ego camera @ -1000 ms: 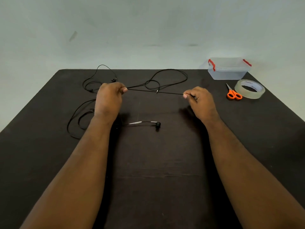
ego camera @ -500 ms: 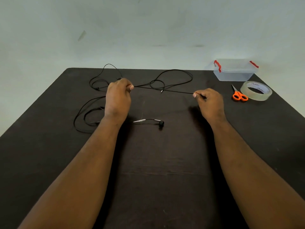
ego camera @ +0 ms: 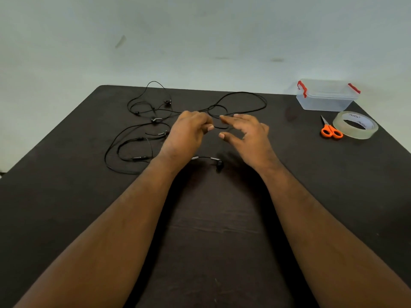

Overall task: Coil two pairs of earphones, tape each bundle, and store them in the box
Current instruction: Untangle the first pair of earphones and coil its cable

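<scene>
Head view. The left hand (ego camera: pixel 189 132) pinches a black earphone cable (ego camera: pixel 242 103) with curled fingers; the right hand (ego camera: pixel 246 134), just beside it, spreads its fingers and holds nothing. Loose earphones lie on the dark table (ego camera: pixel 66 196). The lidded box (ego camera: pixel 327 96), scissors (ego camera: pixel 331 131) and tape roll (ego camera: pixel 355 125) sit far right.

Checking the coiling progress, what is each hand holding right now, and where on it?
The left hand pinches the black earphone cable partway along its length; the right hand is open beside it, holding nothing.
</scene>
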